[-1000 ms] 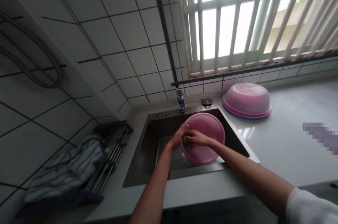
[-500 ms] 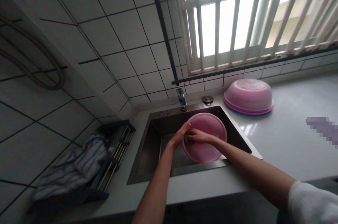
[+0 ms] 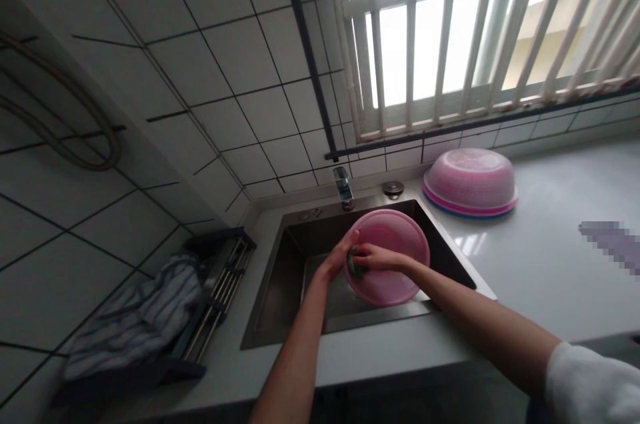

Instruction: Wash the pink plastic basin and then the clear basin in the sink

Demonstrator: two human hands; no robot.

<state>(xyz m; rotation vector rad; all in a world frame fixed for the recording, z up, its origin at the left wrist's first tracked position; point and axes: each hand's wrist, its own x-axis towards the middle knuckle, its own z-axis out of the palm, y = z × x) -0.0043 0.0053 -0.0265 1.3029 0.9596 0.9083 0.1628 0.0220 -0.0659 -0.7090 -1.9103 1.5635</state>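
Note:
A pink plastic colander basket (image 3: 395,251) is tilted up over the steel sink (image 3: 285,277). My left hand (image 3: 336,260) grips its left rim, fingers curled round the edge. My right hand (image 3: 373,257) is closed on a dark scrubbing pad (image 3: 353,263) pressed against the inside of the basket near that rim. Both forearms reach in from the bottom of the view.
A faucet (image 3: 343,187) stands behind the sink. Stacked upside-down pink baskets (image 3: 470,181) sit on the white counter (image 3: 540,264) to the right. A dish rack (image 3: 210,297) with a striped cloth (image 3: 135,317) lies left of the sink. A barred window is above.
The view shifted slightly between the first two frames. My right hand with the pad has moved a little along the basket's left inner side; the basket stays tilted in my left hand.

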